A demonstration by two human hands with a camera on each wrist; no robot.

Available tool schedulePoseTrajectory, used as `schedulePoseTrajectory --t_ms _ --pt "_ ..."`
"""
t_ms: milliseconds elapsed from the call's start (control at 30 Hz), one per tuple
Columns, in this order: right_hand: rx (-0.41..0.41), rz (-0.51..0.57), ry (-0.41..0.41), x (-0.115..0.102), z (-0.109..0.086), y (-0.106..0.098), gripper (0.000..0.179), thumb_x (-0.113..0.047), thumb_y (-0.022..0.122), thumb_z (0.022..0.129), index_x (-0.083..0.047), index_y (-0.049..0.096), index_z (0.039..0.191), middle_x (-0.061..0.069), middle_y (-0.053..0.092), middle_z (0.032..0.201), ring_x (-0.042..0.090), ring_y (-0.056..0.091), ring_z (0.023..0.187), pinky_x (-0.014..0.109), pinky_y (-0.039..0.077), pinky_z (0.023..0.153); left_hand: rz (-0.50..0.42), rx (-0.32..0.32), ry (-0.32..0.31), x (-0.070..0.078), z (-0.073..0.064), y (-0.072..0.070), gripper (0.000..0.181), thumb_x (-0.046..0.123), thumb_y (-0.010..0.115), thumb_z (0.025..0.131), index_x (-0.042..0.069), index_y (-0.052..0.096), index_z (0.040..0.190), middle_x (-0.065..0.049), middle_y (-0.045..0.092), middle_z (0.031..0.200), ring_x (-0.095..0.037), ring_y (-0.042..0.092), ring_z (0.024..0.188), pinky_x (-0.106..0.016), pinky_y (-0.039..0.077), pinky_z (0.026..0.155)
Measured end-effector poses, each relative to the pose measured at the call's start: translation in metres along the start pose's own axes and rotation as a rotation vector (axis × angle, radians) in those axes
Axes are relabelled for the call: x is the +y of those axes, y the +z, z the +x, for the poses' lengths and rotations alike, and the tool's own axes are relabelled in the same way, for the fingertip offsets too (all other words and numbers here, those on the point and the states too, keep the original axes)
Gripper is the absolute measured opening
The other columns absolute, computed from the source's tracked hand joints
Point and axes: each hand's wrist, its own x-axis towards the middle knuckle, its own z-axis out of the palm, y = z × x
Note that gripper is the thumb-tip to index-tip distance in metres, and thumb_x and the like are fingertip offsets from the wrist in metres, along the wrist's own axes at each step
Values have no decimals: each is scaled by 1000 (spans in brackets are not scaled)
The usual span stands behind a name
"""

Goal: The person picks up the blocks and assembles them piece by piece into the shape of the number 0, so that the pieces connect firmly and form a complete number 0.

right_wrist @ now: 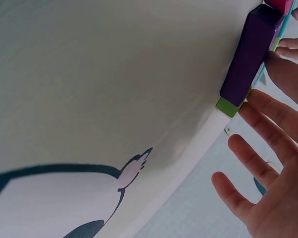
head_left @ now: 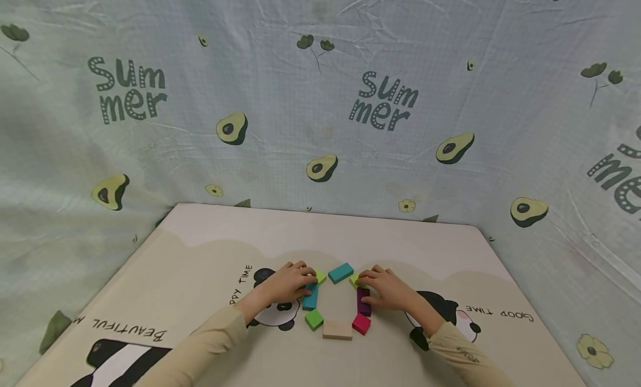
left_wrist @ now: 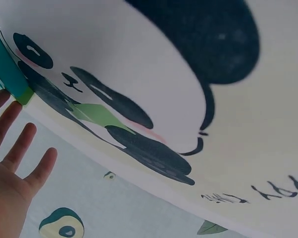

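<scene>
Coloured wooden blocks lie in a rough ring on the table. On the ring's left side, my left hand (head_left: 290, 282) touches a lime-green block (head_left: 321, 277) and lies over part of a blue block (head_left: 310, 298). At the right side, fingertips of my right hand (head_left: 389, 288) touch another lime-green block (right_wrist: 228, 107), the thumb against the purple block (right_wrist: 249, 57). Both hands' fingers look loosely extended in the wrist views. Between the hands, at the far end, sits a teal block (head_left: 341, 272). Nearer lie a green block (head_left: 314, 319), a plain wooden block (head_left: 338, 330) and a red block (head_left: 361, 323).
The pale table mat (head_left: 200, 287) carries printed pandas and lettering. Behind and at the sides hangs a light cloth (head_left: 280, 98) with avocado prints, close to the table's far edge.
</scene>
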Motion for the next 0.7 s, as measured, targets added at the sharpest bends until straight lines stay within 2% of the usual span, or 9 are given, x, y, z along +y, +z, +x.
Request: schedulePoseTrajectory --t_ms 267,533,700 --pt "1 4 -14 -2 -1 -3 33 -32 64 80 -14 61 108 1 56 110 19 46 101 40 42 77 37 -19 -5 3 0 2 29 28 59 84 14 61 109 -1 60 111 -16 52 98 -35 46 78" --pt "-14 16 -2 0 2 -4 33 -31 66 79 -15 61 107 0 56 107 19 47 101 40 41 79 102 19 36 4 1 1 27 27 61 83 14 62 106 -2 60 108 -17 54 97 -33 46 75" --pt "27 23 -24 3 5 -3 30 -30 66 79 -15 61 105 -2 56 104 16 46 98 39 41 77 103 37 42 3 2 1 26 27 62 82 14 63 105 -2 61 107 -17 54 95 -33 46 73"
